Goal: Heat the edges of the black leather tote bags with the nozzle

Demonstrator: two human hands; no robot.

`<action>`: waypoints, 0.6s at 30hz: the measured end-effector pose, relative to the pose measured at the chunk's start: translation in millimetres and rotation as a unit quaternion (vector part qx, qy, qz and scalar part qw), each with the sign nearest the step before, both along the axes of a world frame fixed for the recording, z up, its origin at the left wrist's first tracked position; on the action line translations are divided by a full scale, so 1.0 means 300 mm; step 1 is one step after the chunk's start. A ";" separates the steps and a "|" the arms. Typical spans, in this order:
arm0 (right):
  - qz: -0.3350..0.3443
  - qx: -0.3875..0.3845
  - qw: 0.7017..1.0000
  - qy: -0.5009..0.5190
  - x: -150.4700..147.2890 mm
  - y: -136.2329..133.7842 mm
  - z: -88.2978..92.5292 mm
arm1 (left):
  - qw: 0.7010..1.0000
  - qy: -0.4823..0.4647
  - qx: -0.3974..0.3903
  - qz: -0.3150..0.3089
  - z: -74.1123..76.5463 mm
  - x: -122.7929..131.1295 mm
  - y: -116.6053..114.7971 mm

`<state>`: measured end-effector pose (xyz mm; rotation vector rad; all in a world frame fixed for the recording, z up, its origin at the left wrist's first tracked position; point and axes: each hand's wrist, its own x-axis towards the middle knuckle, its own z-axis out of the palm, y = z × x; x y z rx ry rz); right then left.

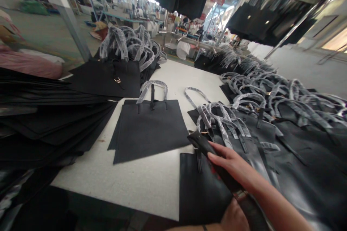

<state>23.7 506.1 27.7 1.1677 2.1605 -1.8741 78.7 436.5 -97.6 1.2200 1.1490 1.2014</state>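
My right hand point(227, 158) reaches in from the lower right, its fingers closed round a long, narrow black leather-like piece point(225, 178). At the bottom edge my left hand point(235, 216) is closed on the nearer end of that piece, beside a small metallic part; some of its fingers are hidden. A bit of red shows below the piece. Underneath lies a black bag panel point(195, 187) at the table's front. Left of the hands, a flat black bag panel with handles point(151, 126) lies on the white table point(121, 184), its handles wrapped in clear plastic.
Black panels are stacked high at the left point(54, 115), with a buckled bag piece point(108, 77) behind. A heap of black bags point(298, 151) with wrapped handles fills the right side. More bags point(268, 21) hang from overhead rails. A metal post point(73, 29) stands left.
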 end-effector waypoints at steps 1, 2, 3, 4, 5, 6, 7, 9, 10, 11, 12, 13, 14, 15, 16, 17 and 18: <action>-0.004 -0.003 1.000 -0.014 0.029 0.002 0.019 | 1.000 0.011 0.004 0.001 -0.002 0.001 -0.004; -0.011 -0.008 0.999 -0.029 0.059 0.001 0.033 | 1.000 0.020 0.009 -0.001 -0.007 -0.007 -0.013; -0.017 -0.013 0.999 -0.039 0.089 -0.002 0.042 | 0.999 0.035 0.015 -0.004 -0.013 -0.026 -0.027; -0.023 -0.019 0.999 -0.045 0.117 -0.006 0.045 | 0.998 0.061 0.023 0.000 -0.021 -0.061 -0.046; -0.030 -0.027 0.998 -0.046 0.142 -0.011 0.045 | 0.994 0.102 0.028 0.016 -0.028 -0.112 -0.069; -0.036 -0.035 0.998 -0.043 0.165 -0.016 0.042 | 0.986 0.155 0.033 0.044 -0.034 -0.180 -0.096; -0.046 -0.043 0.997 -0.040 0.184 -0.022 0.039 | 0.970 0.225 0.034 0.088 -0.038 -0.261 -0.122; -0.073 -0.064 0.994 -0.039 0.215 -0.033 0.034 | 0.929 0.326 0.021 0.177 -0.037 -0.449 -0.166; -0.086 -0.073 0.993 -0.042 0.227 -0.038 0.031 | 0.914 0.361 0.029 0.182 -0.032 -0.542 -0.179; -0.097 -0.082 0.991 -0.044 0.238 -0.045 0.027 | 0.905 0.391 0.036 0.166 -0.027 -0.629 -0.184; -0.102 -0.088 0.990 -0.048 0.247 -0.051 0.021 | 0.901 0.409 0.042 0.140 -0.022 -0.703 -0.182; -0.102 -0.091 0.989 -0.053 0.255 -0.059 0.012 | 0.903 0.415 0.049 0.102 -0.017 -0.764 -0.174; -0.100 -0.091 0.989 -0.058 0.261 -0.067 -0.001 | 0.906 0.415 0.054 0.063 -0.013 -0.810 -0.160; -0.098 -0.089 0.989 -0.061 0.266 -0.075 -0.018 | 0.910 0.409 0.058 0.027 -0.011 -0.842 -0.143; -0.093 -0.088 0.990 -0.062 0.269 -0.084 -0.037 | 0.913 0.402 0.060 -0.002 -0.009 -0.862 -0.125; -0.087 -0.087 0.991 -0.059 0.271 -0.093 -0.058 | 0.915 0.397 0.061 -0.022 -0.007 -0.873 -0.107; -0.078 -0.088 0.992 -0.053 0.272 -0.101 -0.079 | 0.916 0.394 0.059 -0.034 -0.005 -0.877 -0.090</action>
